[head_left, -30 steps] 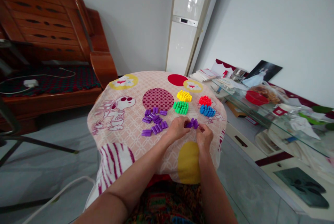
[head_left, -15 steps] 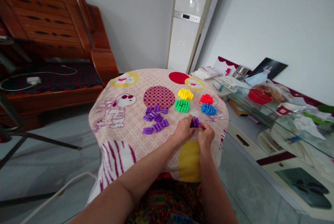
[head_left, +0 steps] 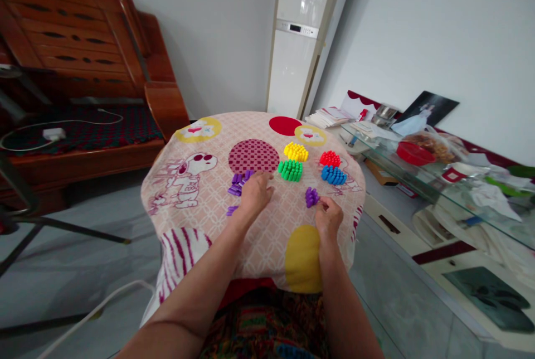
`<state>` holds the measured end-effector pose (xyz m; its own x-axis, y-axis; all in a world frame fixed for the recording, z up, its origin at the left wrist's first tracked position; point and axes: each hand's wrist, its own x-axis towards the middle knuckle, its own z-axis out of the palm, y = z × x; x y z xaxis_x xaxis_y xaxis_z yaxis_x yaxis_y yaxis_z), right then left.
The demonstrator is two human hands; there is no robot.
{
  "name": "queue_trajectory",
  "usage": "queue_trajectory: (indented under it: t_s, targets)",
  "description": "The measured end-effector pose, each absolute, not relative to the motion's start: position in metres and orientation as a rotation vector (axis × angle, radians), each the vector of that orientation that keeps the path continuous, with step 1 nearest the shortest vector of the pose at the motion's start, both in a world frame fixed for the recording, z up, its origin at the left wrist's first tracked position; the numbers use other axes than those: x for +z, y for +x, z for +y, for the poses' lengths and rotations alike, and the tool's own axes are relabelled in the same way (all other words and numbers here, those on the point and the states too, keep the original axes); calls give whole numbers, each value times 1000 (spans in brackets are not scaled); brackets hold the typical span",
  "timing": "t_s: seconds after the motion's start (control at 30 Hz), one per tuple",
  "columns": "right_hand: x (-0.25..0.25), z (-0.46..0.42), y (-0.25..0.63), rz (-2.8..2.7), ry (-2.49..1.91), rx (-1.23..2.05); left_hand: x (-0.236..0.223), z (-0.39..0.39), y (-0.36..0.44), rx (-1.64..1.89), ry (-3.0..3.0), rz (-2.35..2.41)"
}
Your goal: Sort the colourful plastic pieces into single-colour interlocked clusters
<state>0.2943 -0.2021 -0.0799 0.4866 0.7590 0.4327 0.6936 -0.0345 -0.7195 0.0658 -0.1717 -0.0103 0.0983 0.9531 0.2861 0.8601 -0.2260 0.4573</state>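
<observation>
My left hand is over the right part of a spread of loose purple plastic pieces, hiding several of them. Its fingers are bent downward, with thumb and index finger a little apart. No piece shows in its grasp. To the right, my right hand pinches the near right edge of a small purple cluster of joined pieces on the tablecloth. Beyond the hands stand similar clusters: green, yellow, blue and red.
A patterned cloth covers the round table. At the right stands a glass-topped cabinet with a red bowl, bags and papers. A wooden bench is at the left, and a tall white air conditioner stands behind.
My left hand has let go of the purple cluster and moved left to the loose purple pieces. My right hand stays at the cluster.
</observation>
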Motion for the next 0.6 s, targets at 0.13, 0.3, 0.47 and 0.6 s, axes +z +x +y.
queue_trajectory:
  t_s: [0.13, 0.3, 0.47, 0.6]
  targets:
    - [-77, -203, 292, -1252, -1765, 75, -6, -164, 27, 612, 2161, 2011]
    - [-75, -203, 292, -1243, -1765, 76, -15, -160, 17, 597, 2163, 1975]
    - [-78, -203, 294, -1267, -1746, 64, -13, -160, 39, 792, 2091, 1815]
    - [-80, -202, 295, -1264, -1753, 54, -10, -157, 74, 848, 2078, 1642]
